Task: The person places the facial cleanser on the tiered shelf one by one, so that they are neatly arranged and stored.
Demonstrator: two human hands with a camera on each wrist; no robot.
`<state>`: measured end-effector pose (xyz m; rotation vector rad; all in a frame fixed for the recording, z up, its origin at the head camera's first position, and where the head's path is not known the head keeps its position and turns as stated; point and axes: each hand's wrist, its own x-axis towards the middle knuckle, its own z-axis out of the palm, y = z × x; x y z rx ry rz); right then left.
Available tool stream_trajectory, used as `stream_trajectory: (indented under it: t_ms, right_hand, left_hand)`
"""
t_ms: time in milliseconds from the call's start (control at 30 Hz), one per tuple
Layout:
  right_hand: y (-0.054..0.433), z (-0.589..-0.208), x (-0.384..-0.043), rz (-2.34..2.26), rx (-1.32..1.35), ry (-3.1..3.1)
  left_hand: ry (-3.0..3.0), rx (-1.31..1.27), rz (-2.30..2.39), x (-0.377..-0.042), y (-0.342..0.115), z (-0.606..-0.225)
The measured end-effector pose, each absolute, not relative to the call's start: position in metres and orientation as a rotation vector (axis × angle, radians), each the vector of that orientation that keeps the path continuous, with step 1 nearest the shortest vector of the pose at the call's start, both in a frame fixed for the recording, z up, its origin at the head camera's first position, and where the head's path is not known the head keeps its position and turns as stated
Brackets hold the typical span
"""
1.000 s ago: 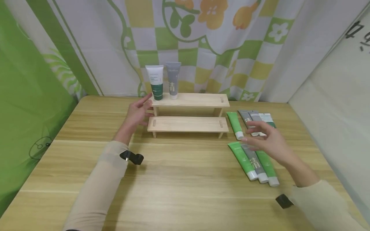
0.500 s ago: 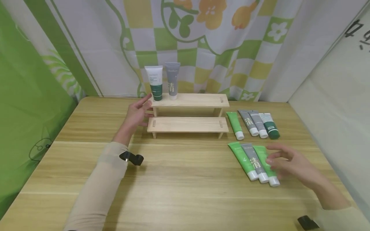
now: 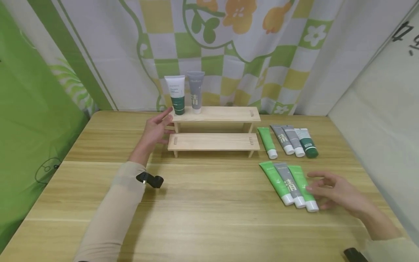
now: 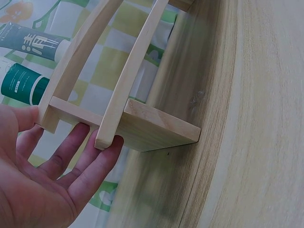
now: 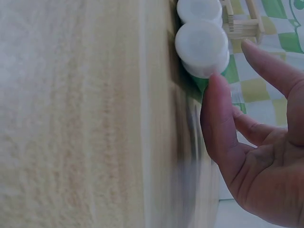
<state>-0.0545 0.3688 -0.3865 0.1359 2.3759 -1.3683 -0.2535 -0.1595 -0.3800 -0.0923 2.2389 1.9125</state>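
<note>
In the head view my left hand [image 3: 155, 129] touches the left end of a two-tier wooden shelf [image 3: 216, 142]. Seen from the left wrist, its fingertips [image 4: 114, 142] rest along the ends of the boards. On the upper tier stand a white-and-green squeeze tube [image 3: 176, 95] and a grey squeeze tube [image 3: 195, 91]. My right hand [image 3: 340, 193], fingers loosely bent and holding nothing, is beside a light green tube [image 3: 302, 185] on the table. In the right wrist view a fingertip comes up to a white cap [image 5: 202, 47]. Left of that tube lie a grey tube [image 3: 288, 182] and another green tube [image 3: 276, 182].
Behind this front row lie a small green tube [image 3: 266, 142], two grey tubes [image 3: 282, 139] and a dark green-and-white tube [image 3: 307, 143]. A patterned curtain [image 3: 229, 72] hangs along the table's back edge. A white panel [image 3: 383, 91] bounds the right side.
My right hand has drawn back and right from over the rear tubes to the right side of the front row. My left hand stays at the shelf.
</note>
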Motion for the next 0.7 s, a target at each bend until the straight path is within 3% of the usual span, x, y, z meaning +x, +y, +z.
stream_trajectory:
  t_ms: [700]
  right_hand:
    - [0.358, -0.385, -0.068, -1.156, 0.162, 2.429]
  left_hand:
    - [2.238, -0.092, 1.917, -0.254, -0.161, -0.381]
